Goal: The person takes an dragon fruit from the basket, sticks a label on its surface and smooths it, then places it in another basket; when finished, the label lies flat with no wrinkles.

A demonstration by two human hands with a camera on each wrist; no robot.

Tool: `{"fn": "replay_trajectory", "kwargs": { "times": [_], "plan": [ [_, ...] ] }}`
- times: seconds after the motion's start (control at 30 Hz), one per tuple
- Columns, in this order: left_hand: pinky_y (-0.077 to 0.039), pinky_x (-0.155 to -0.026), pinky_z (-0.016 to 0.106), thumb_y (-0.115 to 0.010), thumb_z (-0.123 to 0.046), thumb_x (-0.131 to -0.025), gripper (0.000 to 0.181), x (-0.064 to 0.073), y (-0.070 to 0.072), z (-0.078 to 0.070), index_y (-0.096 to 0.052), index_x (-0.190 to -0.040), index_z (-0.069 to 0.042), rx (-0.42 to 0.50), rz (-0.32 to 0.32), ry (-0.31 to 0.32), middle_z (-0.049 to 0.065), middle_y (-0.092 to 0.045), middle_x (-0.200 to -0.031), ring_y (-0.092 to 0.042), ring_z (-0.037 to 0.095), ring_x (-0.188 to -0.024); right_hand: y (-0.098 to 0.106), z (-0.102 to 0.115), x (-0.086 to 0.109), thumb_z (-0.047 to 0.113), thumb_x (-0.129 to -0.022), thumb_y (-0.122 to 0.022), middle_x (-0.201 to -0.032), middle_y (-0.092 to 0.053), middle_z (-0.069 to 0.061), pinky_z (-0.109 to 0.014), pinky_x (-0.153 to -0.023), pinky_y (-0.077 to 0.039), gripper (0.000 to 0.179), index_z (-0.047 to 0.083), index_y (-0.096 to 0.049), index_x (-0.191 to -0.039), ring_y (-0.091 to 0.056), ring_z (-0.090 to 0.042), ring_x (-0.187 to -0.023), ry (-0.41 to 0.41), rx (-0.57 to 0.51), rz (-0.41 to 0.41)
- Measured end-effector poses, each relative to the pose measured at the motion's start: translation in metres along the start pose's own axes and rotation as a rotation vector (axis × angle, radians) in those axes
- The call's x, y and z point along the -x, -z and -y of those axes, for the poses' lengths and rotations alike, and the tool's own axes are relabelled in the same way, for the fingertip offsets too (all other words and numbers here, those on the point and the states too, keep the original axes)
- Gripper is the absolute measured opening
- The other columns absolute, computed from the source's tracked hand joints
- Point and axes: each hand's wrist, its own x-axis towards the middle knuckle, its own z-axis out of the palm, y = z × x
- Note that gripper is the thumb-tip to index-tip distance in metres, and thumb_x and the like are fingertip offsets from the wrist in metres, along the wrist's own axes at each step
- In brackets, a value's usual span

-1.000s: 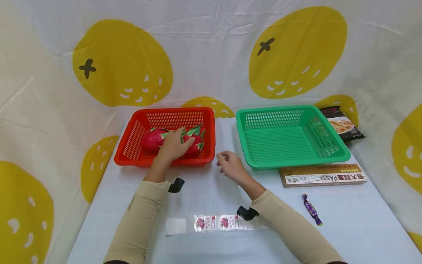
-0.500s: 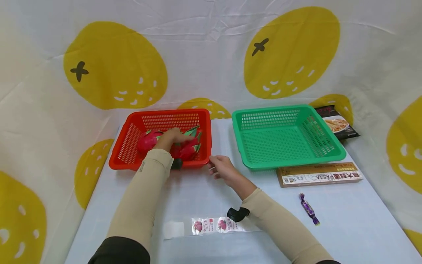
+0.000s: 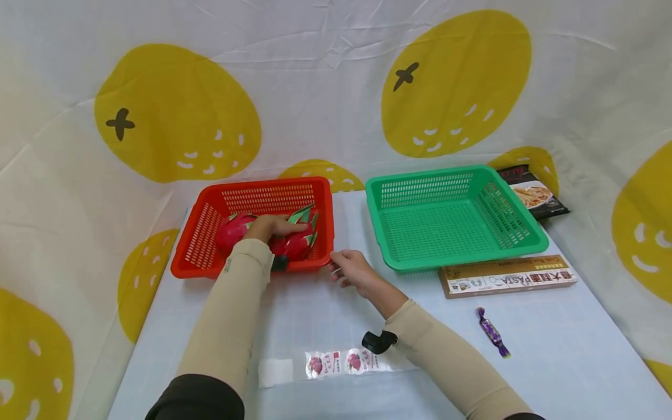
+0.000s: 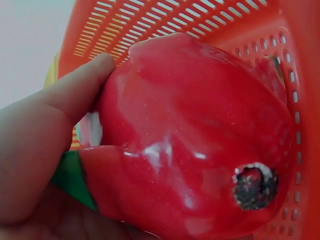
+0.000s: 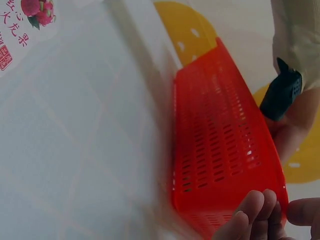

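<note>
In the head view, two red dragon fruits with green scale tips lie in a red basket [image 3: 273, 185] at the back left. My left hand [image 3: 266, 226] reaches into it and holds the right-hand dragon fruit [image 3: 295, 246]. The left wrist view has its thumb [image 4: 85, 82] against the glossy dragon fruit [image 4: 190, 115], the other fingers partly hidden below. The other dragon fruit [image 3: 230, 234] lies just left of this hand. At the basket's front right corner, my right hand [image 3: 354, 269] pinches the rim, thumb on one side and fingers on the other in the right wrist view.
Right of the red basket stands a green basket [image 3: 430, 230]. A pasta box [image 3: 509, 277] lies at its front edge, a black food packet [image 3: 532, 195] behind its right side. A purple wrapped candy [image 3: 492, 333] and a strip of dragon fruit stickers [image 3: 336, 364] lie nearer the front.
My left hand has reached deeper into the red basket and taken hold of the right-hand dragon fruit. My right hand has moved left onto the basket's corner rim.
</note>
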Motion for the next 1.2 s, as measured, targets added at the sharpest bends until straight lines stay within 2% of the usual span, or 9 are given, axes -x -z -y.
{"fn": "replay_trajectory", "kwargs": {
  "times": [0.2,0.4,0.47,0.57,0.67,0.8,0.97,1.07,1.2],
  "plan": [
    [-0.038,-0.105,0.046,-0.051,-0.055,-0.09,0.086,-0.004,-0.001,0.002,-0.007,-0.151,-0.014,0.022,-0.013,-0.018,0.017,-0.028,-0.141,-0.032,0.034,-0.129,0.002,0.0,-0.001,0.027,-0.097,-0.047,-0.098,-0.062,-0.022,-0.026,-0.054,-0.047,0.037,-0.006,-0.06,-0.106,-0.057,-0.018,-0.066,0.014,0.012,0.012],
    [-0.05,-0.091,0.046,-0.058,-0.053,-0.086,0.08,0.003,0.002,0.006,-0.019,-0.147,-0.019,0.161,-0.02,0.009,0.015,-0.037,-0.134,-0.039,0.034,-0.122,0.003,0.0,-0.001,0.028,-0.097,-0.046,-0.099,-0.063,-0.022,-0.025,-0.054,-0.047,0.037,-0.005,-0.061,-0.106,-0.059,-0.021,-0.07,0.019,0.028,0.02],
    [-0.054,-0.082,0.046,-0.059,-0.054,-0.086,0.076,0.012,0.004,0.007,-0.025,-0.143,-0.018,0.183,-0.044,-0.018,0.016,-0.04,-0.132,-0.041,0.035,-0.121,0.003,0.0,-0.001,0.028,-0.097,-0.046,-0.1,-0.063,-0.022,-0.025,-0.054,-0.047,0.037,-0.004,-0.061,-0.106,-0.06,-0.023,-0.072,0.018,0.033,0.02],
    [-0.056,-0.074,0.046,-0.058,-0.056,-0.086,0.074,0.031,0.01,0.006,-0.028,-0.142,-0.018,0.179,-0.111,-0.107,0.016,-0.04,-0.132,-0.043,0.037,-0.119,0.003,-0.001,-0.002,0.029,-0.098,-0.046,-0.1,-0.063,-0.022,-0.026,-0.054,-0.047,0.037,-0.004,-0.061,-0.106,-0.061,-0.025,-0.074,0.021,0.044,0.016],
    [-0.056,-0.074,0.045,-0.059,-0.058,-0.084,0.077,0.054,0.016,0.003,-0.028,-0.143,-0.02,0.212,-0.174,-0.194,0.016,-0.04,-0.133,-0.043,0.037,-0.12,0.003,-0.002,-0.002,0.03,-0.098,-0.045,-0.099,-0.062,-0.022,-0.026,-0.054,-0.046,0.038,-0.004,-0.061,-0.103,-0.06,-0.025,-0.073,0.033,0.069,0.004],
    [-0.056,-0.074,0.041,-0.06,-0.062,-0.08,0.082,0.091,0.017,0.003,-0.028,-0.144,-0.023,0.208,-0.238,-0.27,0.013,-0.042,-0.13,-0.045,0.033,-0.116,0.003,-0.005,0.002,0.029,-0.097,-0.048,-0.09,-0.063,-0.019,-0.024,-0.052,-0.044,0.034,-0.002,-0.062,-0.094,-0.056,-0.019,-0.066,0.075,0.134,-0.015],
    [-0.057,-0.074,0.038,-0.061,-0.059,-0.081,0.08,0.13,-0.002,0.006,-0.026,-0.146,-0.029,0.142,-0.266,-0.398,0.011,-0.044,-0.128,-0.046,0.031,-0.116,0.014,-0.015,0.021,0.018,-0.095,-0.053,-0.085,-0.065,-0.012,-0.024,-0.058,-0.047,0.023,-0.002,-0.065,-0.095,-0.056,-0.015,-0.068,0.226,0.349,0.032],
    [-0.056,-0.076,0.038,-0.063,-0.056,-0.082,0.08,0.144,-0.022,0.007,-0.024,-0.148,-0.033,0.074,-0.261,-0.469,0.01,-0.044,-0.129,-0.042,0.03,-0.12,0.028,-0.026,0.044,0.012,-0.091,-0.058,-0.084,-0.066,-0.007,-0.028,-0.064,-0.049,0.015,0.0,-0.067,-0.095,-0.057,-0.015,-0.074,0.341,0.594,0.091],
    [-0.056,-0.077,0.038,-0.064,-0.054,-0.081,0.079,0.153,-0.053,0.007,-0.026,-0.147,-0.034,-0.018,-0.2,-0.526,0.008,-0.045,-0.13,-0.039,0.03,-0.122,0.047,-0.05,0.076,0.024,-0.084,-0.068,-0.088,-0.065,-0.002,-0.032,-0.069,-0.048,0.023,0.004,-0.066,-0.096,-0.058,-0.015,-0.08,0.422,0.917,0.172]
  ]
}}
